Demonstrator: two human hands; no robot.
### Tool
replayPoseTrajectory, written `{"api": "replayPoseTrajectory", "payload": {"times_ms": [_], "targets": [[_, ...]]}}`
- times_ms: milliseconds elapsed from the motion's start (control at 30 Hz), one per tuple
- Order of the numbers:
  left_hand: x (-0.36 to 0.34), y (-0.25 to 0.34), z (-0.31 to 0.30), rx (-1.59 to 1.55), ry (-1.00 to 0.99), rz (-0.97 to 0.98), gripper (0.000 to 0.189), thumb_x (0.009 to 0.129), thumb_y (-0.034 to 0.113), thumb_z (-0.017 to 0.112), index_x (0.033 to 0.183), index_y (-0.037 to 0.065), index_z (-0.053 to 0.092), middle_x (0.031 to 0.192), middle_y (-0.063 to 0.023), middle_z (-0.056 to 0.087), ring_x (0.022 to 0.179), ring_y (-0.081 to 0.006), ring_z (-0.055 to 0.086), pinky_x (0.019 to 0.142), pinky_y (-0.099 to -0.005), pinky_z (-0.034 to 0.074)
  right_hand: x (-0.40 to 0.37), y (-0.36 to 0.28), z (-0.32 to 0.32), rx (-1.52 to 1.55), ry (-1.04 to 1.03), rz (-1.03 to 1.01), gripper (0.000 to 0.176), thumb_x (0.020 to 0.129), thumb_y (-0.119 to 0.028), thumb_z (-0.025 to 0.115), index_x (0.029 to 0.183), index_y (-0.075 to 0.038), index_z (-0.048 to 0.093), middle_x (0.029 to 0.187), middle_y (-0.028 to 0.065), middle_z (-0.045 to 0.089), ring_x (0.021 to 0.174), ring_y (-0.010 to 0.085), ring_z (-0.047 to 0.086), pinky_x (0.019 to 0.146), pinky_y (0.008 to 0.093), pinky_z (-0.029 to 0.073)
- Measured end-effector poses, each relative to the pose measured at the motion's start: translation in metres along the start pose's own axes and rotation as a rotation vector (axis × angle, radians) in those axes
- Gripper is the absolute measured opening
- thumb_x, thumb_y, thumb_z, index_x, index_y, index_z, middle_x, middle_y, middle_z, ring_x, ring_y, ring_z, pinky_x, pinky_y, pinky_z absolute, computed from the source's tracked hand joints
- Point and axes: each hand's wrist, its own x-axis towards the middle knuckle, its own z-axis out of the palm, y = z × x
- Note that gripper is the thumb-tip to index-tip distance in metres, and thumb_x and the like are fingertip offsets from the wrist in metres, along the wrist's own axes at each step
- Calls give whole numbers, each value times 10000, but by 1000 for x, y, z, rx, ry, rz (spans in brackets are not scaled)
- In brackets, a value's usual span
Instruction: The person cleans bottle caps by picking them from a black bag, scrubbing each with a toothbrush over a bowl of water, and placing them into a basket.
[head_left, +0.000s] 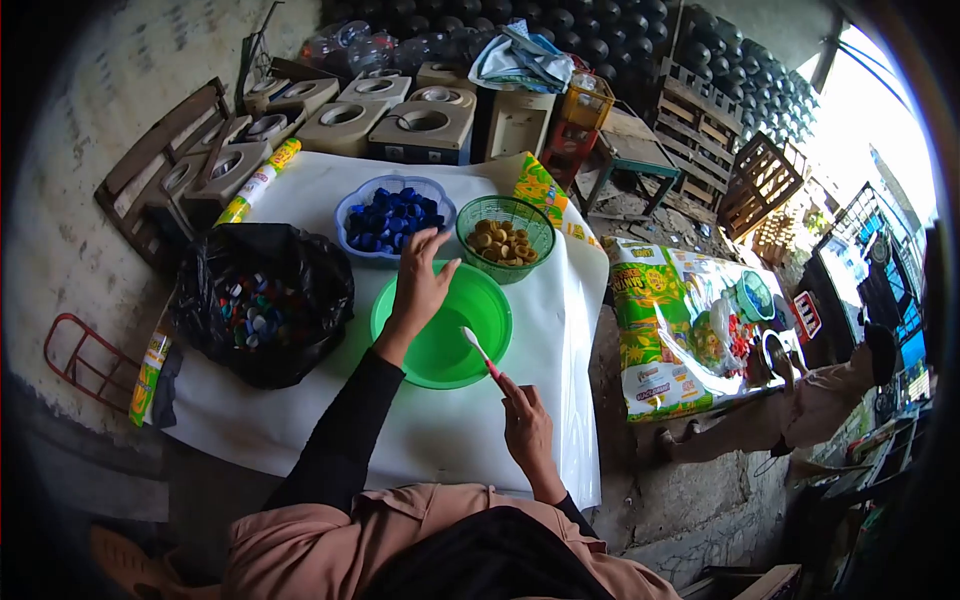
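My left hand (424, 288) is raised above the far left part of a green basin (440, 381), its fingers apart and nothing visible in them. Just beyond it stand a pale blue bowl (352, 243) of dark blue bottle caps (392, 218) and a green mesh basket (513, 270) of yellowish-tan caps (497, 241). My right hand (527, 425) is closed around the handle of a pink and white toothbrush (481, 352). The brush head points up and left over the basin's right side. Whether the basin holds water is hard to make out.
A black plastic bag (325, 290) with mixed coloured caps lies on the white-covered table (425, 445) at left. Old water dispensers (345, 125) line the back. To the right, a person (830, 405) is beside a second table (655, 385) with a patterned cover.
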Motion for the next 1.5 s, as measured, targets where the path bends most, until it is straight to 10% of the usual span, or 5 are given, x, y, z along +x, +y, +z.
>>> {"api": "replayPoseTrajectory", "payload": {"times_ms": [600, 800, 967, 1233, 1500], "targets": [[-125, -94, -212, 573, 264, -425, 247, 868, 81, 717, 1106, 37, 667, 1147, -142, 633, 1131, -349, 556, 990, -439, 436, 3, 37, 28, 152, 44, -63, 375, 922, -3, 620, 1287, -87, 640, 989, 140, 637, 851, 307, 665, 729, 407, 540], [-76, -129, -171, 423, 23, -513, 297, 922, 313, 690, 913, 17, 711, 939, -183, 700, 960, -393, 646, 863, -461, 499, 1, 37, 29, 160, 66, -65, 381, 919, 0, 623, 1285, -106, 643, 1008, 140, 647, 887, 320, 680, 721, 407, 543], [-49, -143, -109, 599, -68, -628, 553, 773, 374, 807, 1101, -48, 664, 1124, -265, 683, 1094, -418, 642, 929, -468, 511, -1, 35, 29, 108, 83, -62, 406, 910, 13, 627, 1293, -122, 640, 995, 138, 645, 877, 323, 682, 719, 410, 543], [6, -172, -173, -769, 186, -733, 426, 805, 72, 696, 1214, -43, 668, 905, -35, 697, 776, -135, 648, 719, -274, 518, -3, 32, 28, 94, 103, -78, 429, 905, 37, 613, 1298, -134, 637, 974, 127, 642, 841, 319, 678, 687, 399, 537], [42, -140, -244, -673, 73, -570, 452, 910, 23, 643, 1348, -53, 565, 1059, -40, 689, 882, -93, 648, 774, -239, 519, 6, 20, 10, -37, 101, -90, 421, 899, -31, 656, 1276, -217, 667, 955, 65, 642, 730, 264, 663, 613, 392, 530]]}}
